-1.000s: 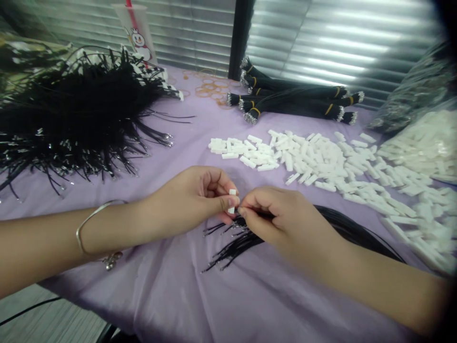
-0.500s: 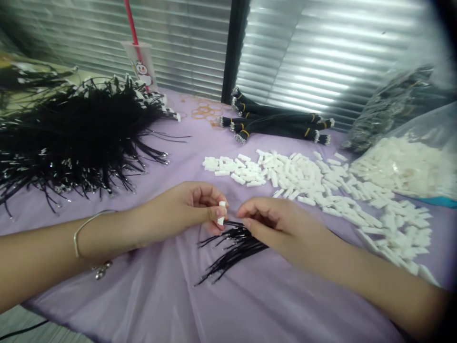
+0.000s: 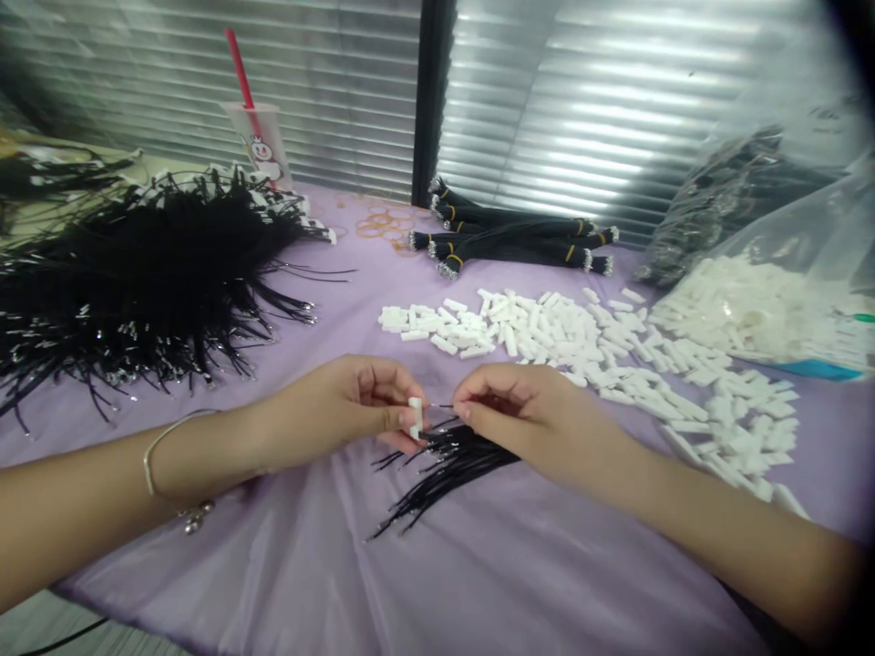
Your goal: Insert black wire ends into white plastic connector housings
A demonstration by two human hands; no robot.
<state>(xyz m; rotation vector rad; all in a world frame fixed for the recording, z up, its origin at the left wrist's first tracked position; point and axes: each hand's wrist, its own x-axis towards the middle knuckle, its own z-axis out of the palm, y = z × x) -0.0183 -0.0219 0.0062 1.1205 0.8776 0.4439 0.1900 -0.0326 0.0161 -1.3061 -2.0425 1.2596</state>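
My left hand (image 3: 348,405) pinches a small white plastic connector (image 3: 415,415) between thumb and fingers, held upright. My right hand (image 3: 523,410) pinches a thin black wire (image 3: 441,406) whose metal tip points at the connector, almost touching it. Just below both hands a loose bundle of black wires (image 3: 437,465) with metal tips lies on the purple cloth (image 3: 342,565). A silver bracelet (image 3: 160,465) circles my left wrist.
A spread of white connectors (image 3: 581,337) lies behind my hands, with a clear bag of more (image 3: 758,310) at the right. A big heap of black wires (image 3: 129,273) fills the left. Banded wire bundles (image 3: 512,241), rubber bands (image 3: 383,223) and a cup with a red straw (image 3: 263,146) stand at the back.
My right hand let the earlier wire go, then picked up a single wire and brought its tip to the connector. The camera view tilted up a little.
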